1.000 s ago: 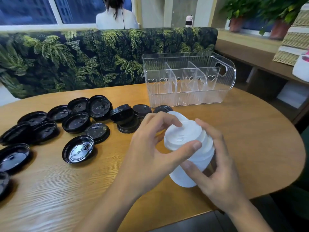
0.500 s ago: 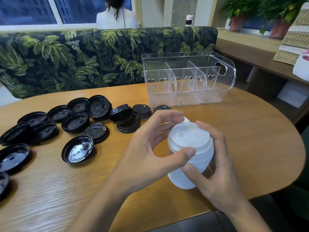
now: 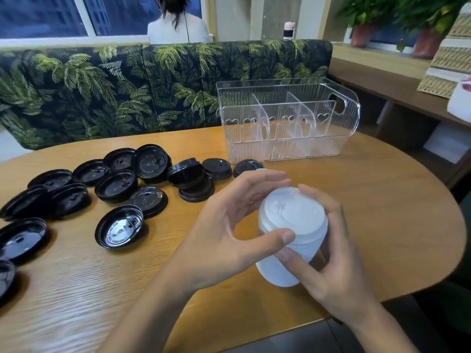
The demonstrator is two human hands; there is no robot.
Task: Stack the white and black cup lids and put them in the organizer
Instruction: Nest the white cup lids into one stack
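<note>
White plastic: stack of white lids (image 3: 293, 225), translucent-matt, round, ribbed by the nested rims down its side. It is held near the near right edge of the surface (image 3: 382, 212) and tilted, so its flat top with a small raised sip tab faces the camera. I cannot tell whether its lower end rests on the wood.

Right hand (image 3: 328, 261): wraps the stack from the right, thumb across the near side, fingers curled round the far side.

Left hand (image 3: 229, 240): arched over the top lid, thumb pad pressed on the near rim, fingertips at the far rim. Contact at the far rim is unclear.

Surface: oval, warm wood grain, fine wavy figure.

Black lids (image 3: 117, 186): glossy, round, spread over the left half. Several lie inverted, showing a hollow inside with embossed lettering. Others lie dome up, and some overlap or sit in short piles.

Organizer (image 3: 288, 121): clear rigid plastic with ribbed walls, heart cut-outs along the near wall, two curved dividers and an oval handle slot at the right end. It stands at the far edge, well apart from the stack.

Behind the surface: upholstered bench (image 3: 127, 85), dark fabric with a green palm-leaf print.
</note>
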